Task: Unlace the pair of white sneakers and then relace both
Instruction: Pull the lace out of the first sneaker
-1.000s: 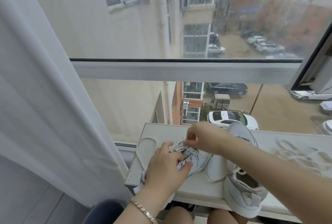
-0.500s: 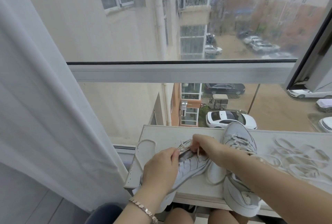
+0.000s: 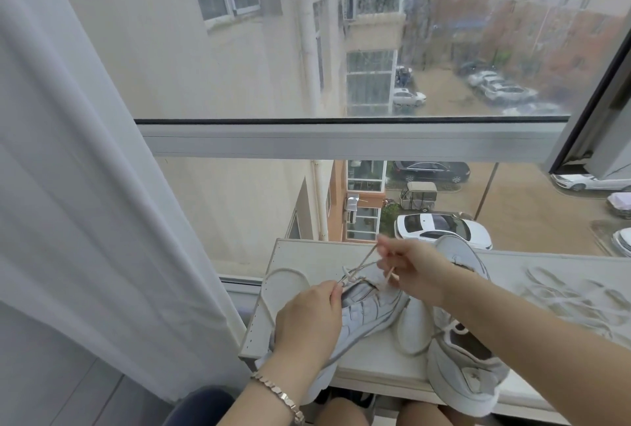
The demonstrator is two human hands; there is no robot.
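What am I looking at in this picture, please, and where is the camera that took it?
There is no machine here: a person wears a wide-angle camera on the head, so the one picture looks forward and down at their two bare hands, before a window. The left hand grips the first sneaker, which rests on a white shelf below the window. The right hand pinches its lace and holds it up, taut. The second sneaker lies to the right, its heel past the shelf's near edge. The left insole lies at the shelf's end, the middle insole between the sneakers, and a loose lace lies in coils further right.
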